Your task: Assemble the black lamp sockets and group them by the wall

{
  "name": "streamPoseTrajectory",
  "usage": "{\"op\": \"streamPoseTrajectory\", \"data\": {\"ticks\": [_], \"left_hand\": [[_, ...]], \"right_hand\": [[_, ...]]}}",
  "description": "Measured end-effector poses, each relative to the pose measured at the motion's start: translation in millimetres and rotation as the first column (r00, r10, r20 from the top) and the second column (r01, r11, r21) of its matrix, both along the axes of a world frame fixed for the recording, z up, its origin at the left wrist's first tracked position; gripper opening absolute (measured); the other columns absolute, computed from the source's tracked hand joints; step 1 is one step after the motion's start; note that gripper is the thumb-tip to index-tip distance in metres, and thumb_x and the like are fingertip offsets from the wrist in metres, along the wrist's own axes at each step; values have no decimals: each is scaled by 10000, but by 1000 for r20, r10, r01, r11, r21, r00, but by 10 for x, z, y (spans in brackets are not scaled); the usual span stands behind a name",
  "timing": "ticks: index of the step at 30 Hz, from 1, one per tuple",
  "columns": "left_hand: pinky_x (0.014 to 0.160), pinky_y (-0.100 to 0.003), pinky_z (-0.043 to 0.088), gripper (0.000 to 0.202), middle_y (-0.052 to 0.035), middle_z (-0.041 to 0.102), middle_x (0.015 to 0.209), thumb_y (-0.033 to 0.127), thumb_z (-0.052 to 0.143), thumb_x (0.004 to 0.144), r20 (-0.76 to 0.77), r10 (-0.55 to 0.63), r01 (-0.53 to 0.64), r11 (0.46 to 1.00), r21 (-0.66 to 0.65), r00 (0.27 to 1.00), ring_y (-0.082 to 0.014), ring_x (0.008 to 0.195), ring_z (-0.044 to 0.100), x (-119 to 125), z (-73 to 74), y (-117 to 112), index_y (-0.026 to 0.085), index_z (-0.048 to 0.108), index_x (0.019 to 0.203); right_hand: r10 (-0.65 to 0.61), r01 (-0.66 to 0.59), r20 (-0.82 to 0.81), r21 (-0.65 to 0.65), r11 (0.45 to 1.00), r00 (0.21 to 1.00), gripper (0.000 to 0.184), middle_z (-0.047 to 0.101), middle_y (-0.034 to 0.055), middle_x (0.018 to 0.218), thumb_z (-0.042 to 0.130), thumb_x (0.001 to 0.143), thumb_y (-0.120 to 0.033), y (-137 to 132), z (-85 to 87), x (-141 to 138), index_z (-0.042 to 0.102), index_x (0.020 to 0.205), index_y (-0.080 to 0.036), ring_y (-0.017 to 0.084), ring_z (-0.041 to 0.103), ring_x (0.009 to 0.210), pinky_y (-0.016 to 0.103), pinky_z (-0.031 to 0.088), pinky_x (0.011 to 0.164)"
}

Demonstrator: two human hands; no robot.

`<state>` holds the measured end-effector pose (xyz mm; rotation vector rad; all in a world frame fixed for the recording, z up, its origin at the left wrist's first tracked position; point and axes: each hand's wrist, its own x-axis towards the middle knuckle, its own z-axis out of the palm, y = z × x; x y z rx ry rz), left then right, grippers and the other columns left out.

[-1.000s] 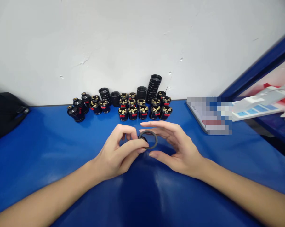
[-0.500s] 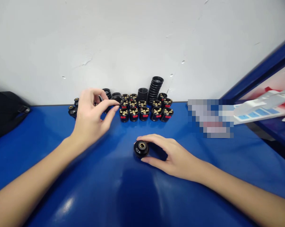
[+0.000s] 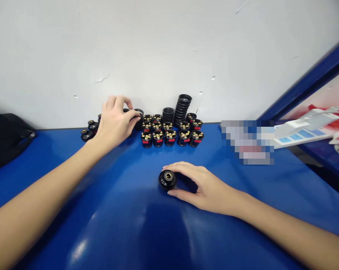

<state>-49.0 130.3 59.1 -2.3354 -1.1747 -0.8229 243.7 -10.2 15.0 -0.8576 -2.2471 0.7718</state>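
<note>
My right hand grips a black round cap between thumb and fingers on the blue table. The cap has a domed, stepped top with a brass-lined hole. At the back of the table, my left hand pinches the rim of a black ring, which sits by other dark rings partly hidden behind the fingers. Just right of it stand several black round plug inserts with brass contacts and red tabs. Left of my left wrist are more black caps, some covered by the hand.
A tall leaning stack of black rings and a shorter black threaded piece stand near the wall. A black bag lies at the left edge. To the right are a blurred-out item, a white power strip and a blue frame.
My left hand has moved slightly up and right, its fingertips at the ring's rim, and more caps show beside the wrist. The right hand holds its cap in the same place.
</note>
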Motion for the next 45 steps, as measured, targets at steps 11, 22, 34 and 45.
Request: {"op": "streamPoseTrajectory", "data": {"ticks": [11, 22, 34, 45], "left_hand": [[931, -613, 437, 193, -183, 635, 1218, 363, 652, 1009, -51, 57, -58, 998, -18, 997, -451, 1188, 539, 12, -21, 71, 232, 793, 984], [790, -399, 467, 225, -99, 709, 946, 304, 521, 1086, 47, -299, 300, 953, -36, 953, -240, 858, 607, 381, 52, -871, 156, 690, 1068], [653, -412, 307, 489, -21, 624, 609, 150, 321, 1094, 169, -231, 270, 926, -264, 958, -174, 549, 517, 678, -314, -1305, 165, 643, 725], [680, -405, 383, 588, -50, 646, 613, 194, 246, 1120, 213, -102, 185, 890, -418, 972, -176, 547, 575, 658, -348, -1323, 180, 615, 662]], "right_hand": [[11, -10, 11, -20, 1000, 1000, 418, 793, 81, 1307, 789, 972, -281, -1, 6, 7, 656, 1368, -249, 259, 762, 1198, 422, 617, 1053], [62, -62, 0, -28, 998, 998, 254, 689, 117, 1188, 582, 1095, -270, -21, 46, 11, 613, 1324, -163, 239, 652, 1108, 417, 565, 1017], [-12, 12, 23, 16, 1000, 1000, 229, 788, 104, 1173, 566, 1113, -327, -56, 0, -31, 605, 1288, -185, 253, 771, 1014, 392, 619, 868], [29, -25, -10, 259, 966, 1000, 381, 729, 113, 1182, 618, 1090, -227, -71, -55, -39, 548, 1459, -162, 220, 746, 1027, 335, 638, 909]]}}
